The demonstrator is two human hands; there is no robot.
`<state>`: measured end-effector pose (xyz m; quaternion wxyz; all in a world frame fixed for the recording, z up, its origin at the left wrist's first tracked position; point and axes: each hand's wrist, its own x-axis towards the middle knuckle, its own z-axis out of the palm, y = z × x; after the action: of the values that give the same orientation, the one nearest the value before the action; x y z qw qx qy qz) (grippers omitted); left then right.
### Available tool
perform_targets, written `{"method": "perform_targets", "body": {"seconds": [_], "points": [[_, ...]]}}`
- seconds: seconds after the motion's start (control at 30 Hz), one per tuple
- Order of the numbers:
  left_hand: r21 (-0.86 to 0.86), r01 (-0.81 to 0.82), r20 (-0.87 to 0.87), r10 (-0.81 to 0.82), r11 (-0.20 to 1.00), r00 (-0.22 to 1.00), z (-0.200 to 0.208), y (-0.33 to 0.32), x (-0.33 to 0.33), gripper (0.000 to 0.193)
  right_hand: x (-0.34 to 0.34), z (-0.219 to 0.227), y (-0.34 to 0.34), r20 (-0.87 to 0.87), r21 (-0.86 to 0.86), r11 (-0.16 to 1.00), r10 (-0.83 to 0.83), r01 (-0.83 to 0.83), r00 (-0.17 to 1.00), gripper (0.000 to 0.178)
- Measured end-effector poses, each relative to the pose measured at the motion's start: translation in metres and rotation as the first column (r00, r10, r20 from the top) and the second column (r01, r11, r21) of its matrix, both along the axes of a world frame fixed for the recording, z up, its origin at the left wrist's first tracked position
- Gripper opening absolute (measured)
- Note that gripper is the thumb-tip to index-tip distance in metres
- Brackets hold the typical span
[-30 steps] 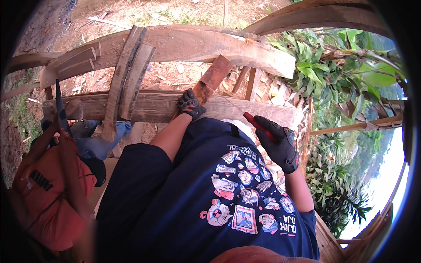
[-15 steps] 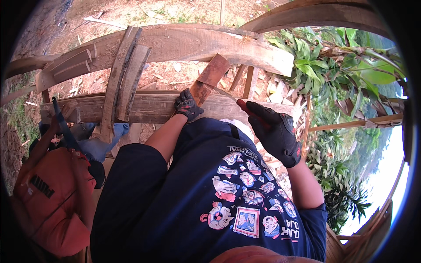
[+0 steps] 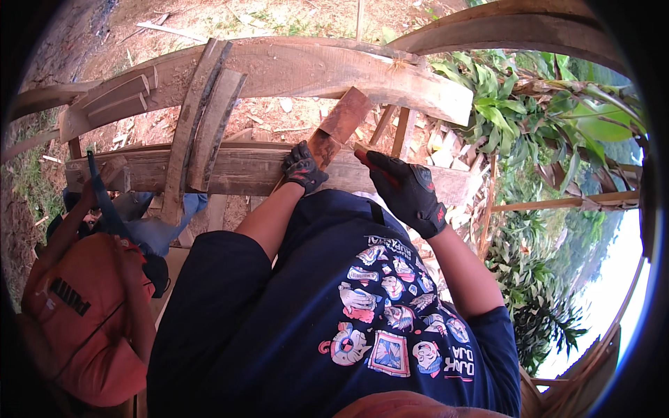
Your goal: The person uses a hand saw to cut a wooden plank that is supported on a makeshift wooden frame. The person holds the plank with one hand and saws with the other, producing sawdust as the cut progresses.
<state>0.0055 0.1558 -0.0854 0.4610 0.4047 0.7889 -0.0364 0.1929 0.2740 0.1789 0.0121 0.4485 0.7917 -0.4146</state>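
Note:
A reddish-brown board (image 3: 347, 113) lies slantwise over the near wooden beam (image 3: 258, 171), its far end reaching toward the second beam. My gloved left hand (image 3: 302, 168) grips the board's near part. Across the board, just past that hand, runs a narrow cut line. In my gloved right hand (image 3: 403, 187) is a red-handled handsaw (image 3: 360, 155), close to the board's right edge. I see the saw nearly edge-on; most of its blade is hidden at the cut and by the glove.
A thick curved beam (image 3: 300, 70) spans the far side. Two narrow planks (image 3: 209, 125) cross both beams to the left. At lower left, a person in an orange shirt (image 3: 90, 313) holds a dark blade (image 3: 101, 195). Leafy plants (image 3: 502, 111) and wood scraps (image 3: 449, 150) lie right.
My right hand has pushed the saw forward and left, bringing its handle up near the board. My left hand keeps its grip on the board.

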Motion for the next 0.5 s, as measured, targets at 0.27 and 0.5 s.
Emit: {"method": "perform_targets", "body": {"seconds": [0.27, 0.5], "points": [[-0.019, -0.006, 0.015, 0.006, 1.000, 1.000, -0.001, 0.000, -0.003, 0.135, -0.023, -0.021, 0.005, -0.040, -0.052, 0.999, 0.001, -0.004, 0.999, 0.038], [0.046, 0.019, -0.063, -0.016, 0.999, 0.998, -0.036, -0.011, 0.004, 0.134, -0.057, -0.127, 0.003, -0.026, 0.066, 0.997, 0.052, -0.051, 0.998, 0.039]]}}
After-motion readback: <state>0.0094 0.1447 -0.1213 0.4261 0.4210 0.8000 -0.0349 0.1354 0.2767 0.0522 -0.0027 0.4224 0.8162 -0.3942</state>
